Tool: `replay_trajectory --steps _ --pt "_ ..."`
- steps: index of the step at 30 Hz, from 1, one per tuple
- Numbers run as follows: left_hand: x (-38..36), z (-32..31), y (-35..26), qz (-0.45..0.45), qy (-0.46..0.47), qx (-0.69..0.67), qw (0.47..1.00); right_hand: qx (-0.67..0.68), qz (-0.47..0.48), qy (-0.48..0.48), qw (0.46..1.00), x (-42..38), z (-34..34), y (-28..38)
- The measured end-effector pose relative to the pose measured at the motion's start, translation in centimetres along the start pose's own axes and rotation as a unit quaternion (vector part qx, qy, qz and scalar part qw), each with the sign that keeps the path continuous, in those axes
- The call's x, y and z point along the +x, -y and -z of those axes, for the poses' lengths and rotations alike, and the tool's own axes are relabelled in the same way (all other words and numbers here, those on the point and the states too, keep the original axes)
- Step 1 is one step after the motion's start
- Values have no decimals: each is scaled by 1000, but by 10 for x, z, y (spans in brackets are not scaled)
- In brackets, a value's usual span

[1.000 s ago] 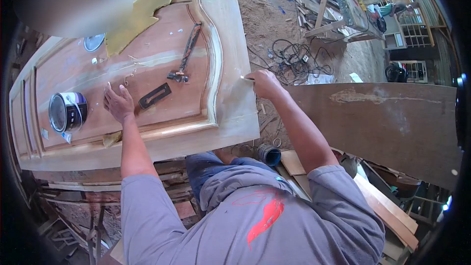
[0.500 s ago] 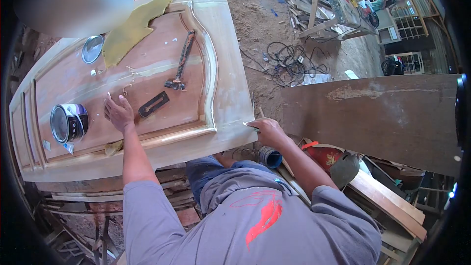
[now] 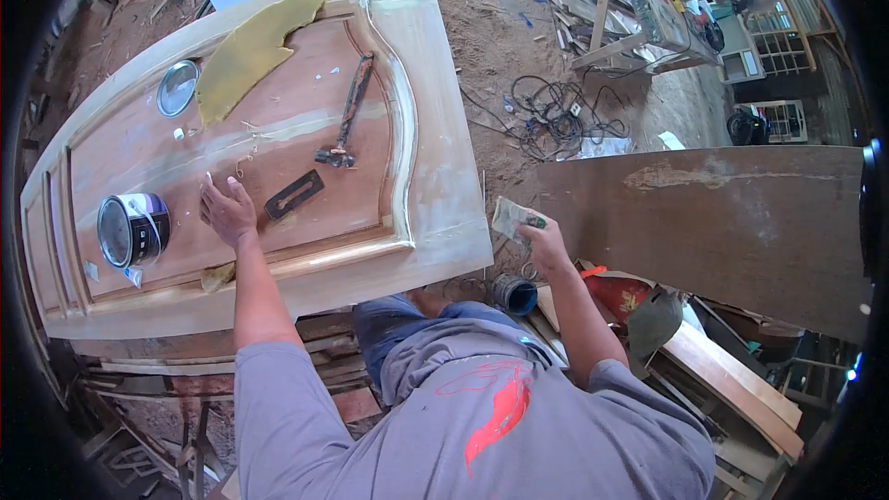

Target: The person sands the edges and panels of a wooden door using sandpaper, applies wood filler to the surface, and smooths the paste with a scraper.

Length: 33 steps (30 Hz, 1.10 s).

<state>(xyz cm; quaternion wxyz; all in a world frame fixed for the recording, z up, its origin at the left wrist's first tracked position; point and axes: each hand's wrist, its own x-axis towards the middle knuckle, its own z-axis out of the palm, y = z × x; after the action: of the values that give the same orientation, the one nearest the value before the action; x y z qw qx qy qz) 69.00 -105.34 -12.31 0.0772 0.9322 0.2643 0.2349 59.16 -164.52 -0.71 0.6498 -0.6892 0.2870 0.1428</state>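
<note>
A wooden door (image 3: 448,130) with moulded panels lies flat, pale filler along its joints and edges. On its reddish panel my left hand (image 3: 229,211) rests with fingers stretched out and something white at a fingertip. Close by lie a dark slotted metal piece (image 3: 294,195) and a hammer (image 3: 352,111). My right hand (image 3: 546,245) grips a putty knife (image 3: 509,218), held just off the door's right edge; pale filler smears its flat blade, and a bit of green shows at my fingers. An open can (image 3: 134,230) stands left of my left hand.
A round lid (image 3: 178,89) and a yellow sheet (image 3: 250,56) lie on the door's far side. Tangled cables (image 3: 546,120) cover the ground beyond. To the right is a brown board (image 3: 713,231); a blue-lined tin (image 3: 514,296) stands below the door's edge.
My right hand has come off the door's corner and moved right, raising the putty knife so its blade shows. My left hand stays put. The blurred shape at upper left is gone.
</note>
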Motion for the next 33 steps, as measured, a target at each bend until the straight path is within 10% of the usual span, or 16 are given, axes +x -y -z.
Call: replay_trajectory --steps 14,21,33 --pt "2 5 -5 -1 -3 3 1000 10 -97 175 980 56 51 -31" --pt "0 3 -5 -1 -9 19 1000 13 3 -63 998 -6 7 -20" --pt "1 2 -6 -6 -21 21 1000 -181 125 -69 973 -22 -49 -49"
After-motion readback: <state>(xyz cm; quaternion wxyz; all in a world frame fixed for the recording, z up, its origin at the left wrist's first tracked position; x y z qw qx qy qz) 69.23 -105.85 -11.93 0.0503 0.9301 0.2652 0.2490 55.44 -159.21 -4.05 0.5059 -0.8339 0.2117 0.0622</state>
